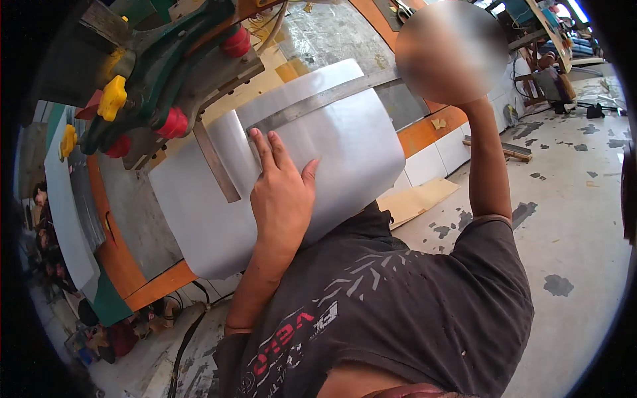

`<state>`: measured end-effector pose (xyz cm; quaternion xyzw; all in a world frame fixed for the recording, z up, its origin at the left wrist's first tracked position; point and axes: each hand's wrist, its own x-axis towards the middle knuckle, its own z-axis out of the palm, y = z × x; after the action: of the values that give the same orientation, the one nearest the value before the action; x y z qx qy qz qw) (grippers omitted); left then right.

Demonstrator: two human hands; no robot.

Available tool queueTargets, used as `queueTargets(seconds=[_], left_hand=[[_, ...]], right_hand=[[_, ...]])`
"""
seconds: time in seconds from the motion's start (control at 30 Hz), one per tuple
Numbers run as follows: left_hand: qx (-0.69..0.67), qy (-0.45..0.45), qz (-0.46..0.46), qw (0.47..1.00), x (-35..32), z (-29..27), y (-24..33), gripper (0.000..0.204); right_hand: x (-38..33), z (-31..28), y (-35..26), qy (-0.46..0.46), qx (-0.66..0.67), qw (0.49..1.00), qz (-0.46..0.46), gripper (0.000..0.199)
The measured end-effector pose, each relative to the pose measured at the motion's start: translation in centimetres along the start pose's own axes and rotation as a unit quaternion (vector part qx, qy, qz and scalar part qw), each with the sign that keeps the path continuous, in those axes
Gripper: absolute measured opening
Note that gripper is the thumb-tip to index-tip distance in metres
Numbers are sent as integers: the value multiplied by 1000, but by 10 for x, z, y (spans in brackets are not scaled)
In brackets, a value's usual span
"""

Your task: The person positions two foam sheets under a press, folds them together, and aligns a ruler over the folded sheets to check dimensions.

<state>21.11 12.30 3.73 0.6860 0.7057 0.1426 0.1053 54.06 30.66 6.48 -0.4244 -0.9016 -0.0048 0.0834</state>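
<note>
**Head view: springy sheet beneath the left hand**

The bench [133,219] runs from near left to far right, a green machine [189,40] at its far left. The silvery sheet [358,139] lies on the bench, its right side curving down past the near edge. It looks thin, light and springy, probably slippery and easily creased; opposite edges seem the safest hold. Across its far part lies the long bar [310,103], and at left the short bar [216,162]; both look stiff, best taken by the ends. The left hand [285,199] rests there, index and middle fingers straight, close together at the long bar's left end, thumb apart, clamping nothing. The right hand [458,60], far right, is blurred; I cannot tell its fingers' state.
</note>
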Motion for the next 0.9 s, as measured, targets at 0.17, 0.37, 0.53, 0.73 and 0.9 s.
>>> queueTargets(seconds=[0.17,0.37,0.53,0.73,0.9], left_hand=[[-4,-6,-8,1000,1,-1,2,74],[-5,3,4,1000,-1,0,-1,75],[-4,-1,1,1000,-2,1,-1,76],[-13,-13,-6,1000,-1,-2,1,76],[-5,-6,2,1000,-2,0,-1,76]], right_hand=[[1,2,1,-2,-14,1000,2,26],[1,1,-5,-26,-34,999,20,28],[2,1,-10,-3,-44,999,6,30],[7,5,-24,19,-9,999,-38,24],[10,12,-31,21,8,999,-37,26]])
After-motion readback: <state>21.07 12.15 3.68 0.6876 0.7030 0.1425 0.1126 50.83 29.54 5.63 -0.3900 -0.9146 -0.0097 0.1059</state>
